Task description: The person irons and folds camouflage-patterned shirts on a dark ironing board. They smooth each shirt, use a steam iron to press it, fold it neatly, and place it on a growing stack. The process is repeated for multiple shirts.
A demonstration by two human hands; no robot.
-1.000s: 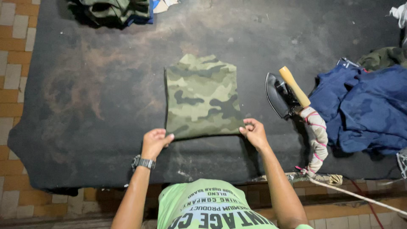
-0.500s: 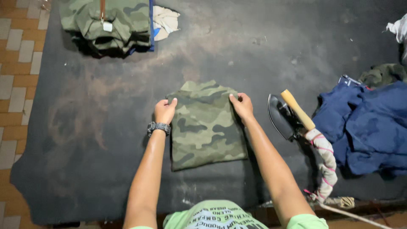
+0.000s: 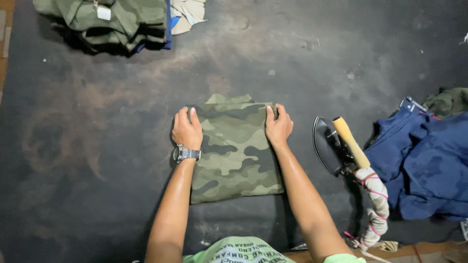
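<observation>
A folded camouflage garment [image 3: 234, 151] lies flat in the middle of a dark padded table [image 3: 97, 160]. My left hand [image 3: 186, 129], with a metal wristwatch [image 3: 186, 154], rests on the garment's far left corner. On the far right corner lies my right hand [image 3: 278, 127], fingers pressed onto the cloth. Both hands hold the top edge of the fold, one at each side. A small flap of the same cloth sticks out beyond the far edge.
An iron [image 3: 331, 146] with a pale wooden handle stands on its side to the right, its wrapped cord [image 3: 373, 204] trailing toward me. Blue garments [image 3: 429, 165] are heaped at the right. A stack of folded green clothes [image 3: 117, 22] sits at the far left.
My hands moved from the garment's near edge to its far edge, folding the near part up and over. The garment now looks shorter and thicker.
</observation>
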